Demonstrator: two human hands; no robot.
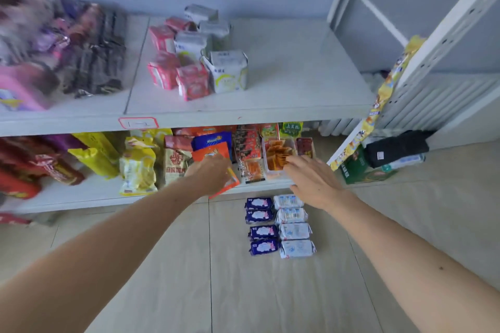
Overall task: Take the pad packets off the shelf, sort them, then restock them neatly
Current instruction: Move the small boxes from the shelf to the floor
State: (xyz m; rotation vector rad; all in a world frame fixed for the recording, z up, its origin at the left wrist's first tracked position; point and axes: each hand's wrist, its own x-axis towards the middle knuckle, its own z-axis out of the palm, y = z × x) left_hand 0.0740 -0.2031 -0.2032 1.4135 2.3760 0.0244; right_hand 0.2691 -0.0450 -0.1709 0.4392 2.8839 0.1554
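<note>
The pad packets sit in two places. On the upper shelf (270, 105), toward its middle, a loose cluster stands: red-pink packets (165, 70) on the left side of the cluster and white packets (228, 70) on the right and back, some upright, some leaning. On the floor (189, 278), just in front of the lower shelf's front edge, eight more lie in two neat columns touching side by side: four dark blue packets (261, 226) on the left, four pale white-blue packets (293, 226) on the right.

Both arms reach forward over the floor toward the lower shelf (81, 194). The left hand (211, 174) is in front of an orange snack pouch (216, 155) at the shelf's front edge; whether it grips the pouch cannot be told. The right hand (315, 178) hovers with fingers spread and straight, holding nothing, near a clear tub of orange snacks (277, 157).

Snack bags fill the lower shelf; blurred purple and dark packets crowd the upper shelf's left end.
</note>
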